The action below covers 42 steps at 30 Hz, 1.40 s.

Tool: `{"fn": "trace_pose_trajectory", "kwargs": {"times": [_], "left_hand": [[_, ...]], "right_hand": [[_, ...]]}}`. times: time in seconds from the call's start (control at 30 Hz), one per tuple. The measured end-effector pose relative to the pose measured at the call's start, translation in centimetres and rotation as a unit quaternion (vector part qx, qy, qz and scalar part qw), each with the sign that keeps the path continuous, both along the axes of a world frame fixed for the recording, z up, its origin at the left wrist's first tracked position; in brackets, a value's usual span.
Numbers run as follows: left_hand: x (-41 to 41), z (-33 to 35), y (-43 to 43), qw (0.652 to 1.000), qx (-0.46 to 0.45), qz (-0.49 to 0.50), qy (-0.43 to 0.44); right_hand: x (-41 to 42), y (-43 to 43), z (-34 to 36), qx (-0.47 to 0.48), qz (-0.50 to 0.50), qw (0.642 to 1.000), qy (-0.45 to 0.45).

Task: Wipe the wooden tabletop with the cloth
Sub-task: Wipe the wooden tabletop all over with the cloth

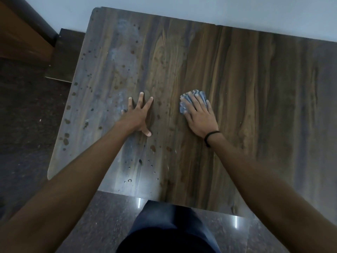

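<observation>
Both hands are laid on the bench (pixel 255 84). At the left, the left hand (pixel 137 115) is spread flat on the wood, its fingers straight and splayed and nothing held in it. It is judged to be bracing the body.

Around it and further left, the surface is marked with brown spots (pixel 66 141) and pale smears (pixel 125 31). A scatter of water droplets (pixel 129 180) is seen nearer the front edge.

To the right, a crumpled blue-grey cloth (pixel 182 105) is pressed onto the wood under the right hand (pixel 199 115). The fingers are extended over the cloth rather than curled round it. A black wristband (pixel 213 132) is worn on that wrist. Right of the cloth, the grain looks free of spots.

The wiping step is judged to be in hand, with the soiled left part not yet dealt with. For the next move, the cloth would need to be swept leftward under firm downward pressure. The left hand would have to be lifted clear of the spotted patch first.

Two hands, one cloth, one bench and one wristband are counted. The spots and droplets are too many and too small to be counted exactly. Dark speckled floor (pixel 109 216) is seen below the front edge.
</observation>
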<state>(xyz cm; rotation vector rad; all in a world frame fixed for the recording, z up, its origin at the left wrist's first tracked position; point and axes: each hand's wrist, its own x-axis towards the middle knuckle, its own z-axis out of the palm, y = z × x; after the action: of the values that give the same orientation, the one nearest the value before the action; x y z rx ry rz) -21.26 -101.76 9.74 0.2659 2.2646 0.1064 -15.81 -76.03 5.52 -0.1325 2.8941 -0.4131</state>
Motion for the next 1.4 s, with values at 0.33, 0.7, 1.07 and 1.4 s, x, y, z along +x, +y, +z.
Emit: {"fn": "trace_pose_trajectory", "kwargs": {"times": [0.33, 0.7, 1.07, 1.4], "left_hand": [[4.2, 1.4, -2.7, 0.999, -0.010, 0.034, 0.031], [8.8, -0.1, -5.0, 0.998, 0.001, 0.069, -0.010], [9.1, -0.3, -5.1, 0.997, 0.003, 0.076, 0.007], [9.4, -0.1, -5.1, 0.998, 0.002, 0.067, 0.020]], "right_hand": [[5.3, -2.0, -0.4, -0.012, -0.016, 1.000, 0.021], [11.7, -5.2, -0.5, 0.003, -0.009, 1.000, 0.024], [17.1, -5.5, -1.0, 0.014, 0.069, 0.997, 0.044], [20.3, -6.2, -1.2, 0.016, 0.052, 0.997, 0.054]]}}
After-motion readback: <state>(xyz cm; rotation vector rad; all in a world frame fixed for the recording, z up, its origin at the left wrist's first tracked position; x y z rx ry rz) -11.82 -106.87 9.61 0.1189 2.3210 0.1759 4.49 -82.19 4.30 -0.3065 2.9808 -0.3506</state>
